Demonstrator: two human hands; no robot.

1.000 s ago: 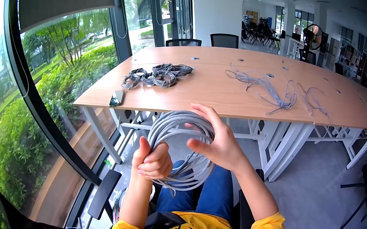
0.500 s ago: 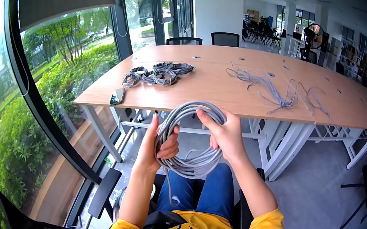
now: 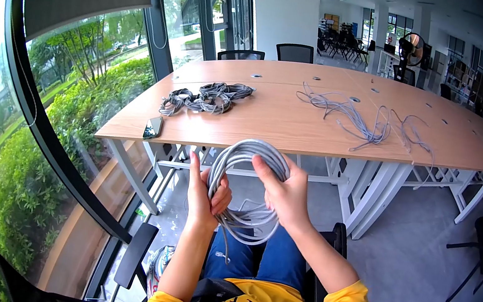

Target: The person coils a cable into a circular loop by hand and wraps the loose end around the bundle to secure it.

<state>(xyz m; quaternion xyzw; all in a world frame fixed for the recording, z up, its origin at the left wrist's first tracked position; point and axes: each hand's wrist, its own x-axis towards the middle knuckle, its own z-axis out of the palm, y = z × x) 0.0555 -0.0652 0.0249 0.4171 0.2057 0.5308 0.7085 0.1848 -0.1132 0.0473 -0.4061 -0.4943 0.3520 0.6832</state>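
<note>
A coil of grey network cable point(image 3: 246, 150) is held upright above my lap, in front of the table edge. My left hand point(image 3: 206, 193) wraps its fingers around the coil's left side, with the thumb pointing up. On the right side, my right hand point(image 3: 286, 190) grips the coil, its thumb lying across the upper turns. One loose cable end with a clear plug point(image 3: 225, 256) hangs below the coil over my legs. The lower turns spread apart slightly.
On the wooden table point(image 3: 295, 131) lie bundled grey cables point(image 3: 212, 97), loose cable strands point(image 3: 366, 128) and a phone point(image 3: 153, 127). Chair armrests point(image 3: 136, 254) flank me. A large window point(image 3: 74, 93) stands at left, and a fan point(image 3: 411, 49) is in the back.
Both hands have lowered the coil slightly and turned it a little. The coil looks narrower, and its hanging end has shifted slightly left and up.
</note>
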